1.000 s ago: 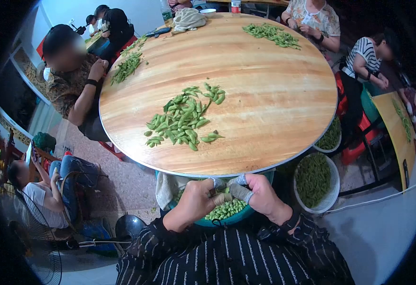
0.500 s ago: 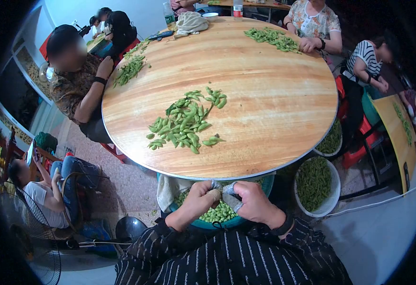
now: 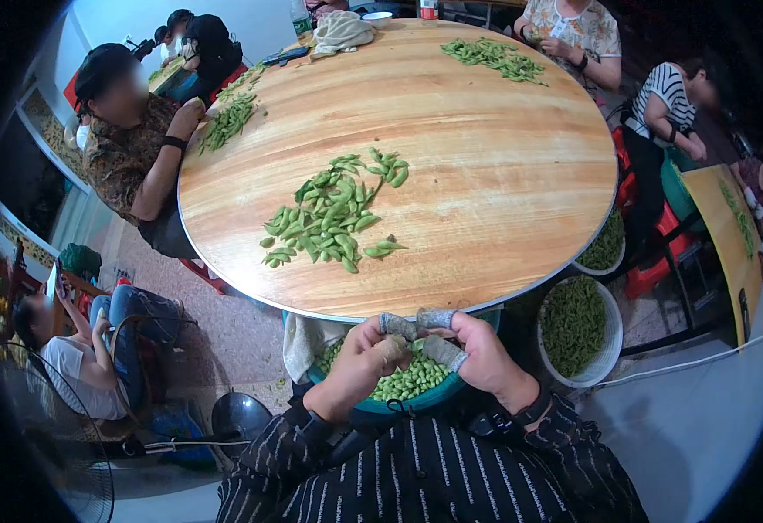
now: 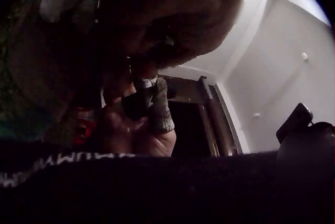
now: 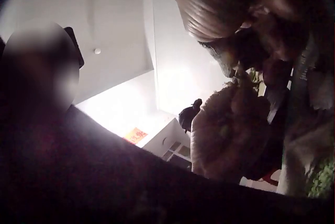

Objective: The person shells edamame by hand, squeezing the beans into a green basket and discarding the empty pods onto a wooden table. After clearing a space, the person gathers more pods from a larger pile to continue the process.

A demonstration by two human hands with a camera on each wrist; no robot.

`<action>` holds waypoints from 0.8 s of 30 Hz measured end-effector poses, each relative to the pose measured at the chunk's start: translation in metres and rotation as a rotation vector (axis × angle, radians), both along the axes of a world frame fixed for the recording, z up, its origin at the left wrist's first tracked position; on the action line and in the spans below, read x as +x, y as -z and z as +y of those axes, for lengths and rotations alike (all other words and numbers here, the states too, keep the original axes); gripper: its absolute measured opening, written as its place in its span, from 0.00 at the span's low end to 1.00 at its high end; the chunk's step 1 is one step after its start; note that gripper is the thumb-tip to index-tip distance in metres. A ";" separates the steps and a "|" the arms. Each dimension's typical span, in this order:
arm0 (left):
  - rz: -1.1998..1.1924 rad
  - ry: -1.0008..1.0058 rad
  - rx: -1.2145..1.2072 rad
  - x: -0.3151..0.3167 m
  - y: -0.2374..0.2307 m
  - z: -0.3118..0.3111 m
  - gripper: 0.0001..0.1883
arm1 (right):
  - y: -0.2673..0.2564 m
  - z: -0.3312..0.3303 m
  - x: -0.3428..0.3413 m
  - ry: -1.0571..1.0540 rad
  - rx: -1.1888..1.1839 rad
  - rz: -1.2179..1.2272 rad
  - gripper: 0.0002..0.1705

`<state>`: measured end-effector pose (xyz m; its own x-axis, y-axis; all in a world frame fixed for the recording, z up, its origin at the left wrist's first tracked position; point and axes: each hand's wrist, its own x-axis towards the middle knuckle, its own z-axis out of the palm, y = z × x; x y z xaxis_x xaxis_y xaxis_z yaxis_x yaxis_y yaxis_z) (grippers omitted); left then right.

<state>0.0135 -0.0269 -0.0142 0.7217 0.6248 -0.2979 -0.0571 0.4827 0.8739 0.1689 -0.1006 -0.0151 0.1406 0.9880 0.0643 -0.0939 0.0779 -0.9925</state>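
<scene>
Both hands meet over a teal basin [image 3: 447,397] of shelled green beans [image 3: 403,383], just below the round table's near edge. Between the fingertips is a small green pod [image 3: 417,346], partly covered. The left hand [image 3: 355,366] pinches it from the left, fingers bent, and the right hand [image 3: 486,359] pinches it from the right. Greyish wraps cover the thumbs and index fingers. In the dark left wrist view a wrapped finger [image 4: 161,106] shows; the pod cannot be made out there. The right wrist view shows the hands close together, the left hand [image 5: 227,130] lower.
Loose pods [image 3: 329,218] lie on the round wooden table [image 3: 503,200], with more piles by the other seated people. A cloth [image 3: 342,32] and a bottle stand at its far side. White baskets of pods [image 3: 573,331] are at right, a fan [image 3: 59,444] at lower left.
The index fingers have lifted and straightened somewhat, and green shows between the thumbs where it was hidden. The person at the upper right has drawn a hand back from their pods. The head view has shifted slightly.
</scene>
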 end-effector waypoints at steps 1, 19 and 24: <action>-0.008 -0.013 0.035 0.000 0.002 -0.002 0.09 | 0.001 0.000 -0.001 -0.050 -0.023 0.017 0.10; 0.056 0.093 0.356 -0.005 0.035 -0.002 0.09 | -0.010 -0.005 -0.001 -0.155 0.073 -0.372 0.09; 0.126 0.046 0.310 -0.010 0.008 0.012 0.09 | -0.023 -0.033 0.067 0.166 -0.050 -0.730 0.14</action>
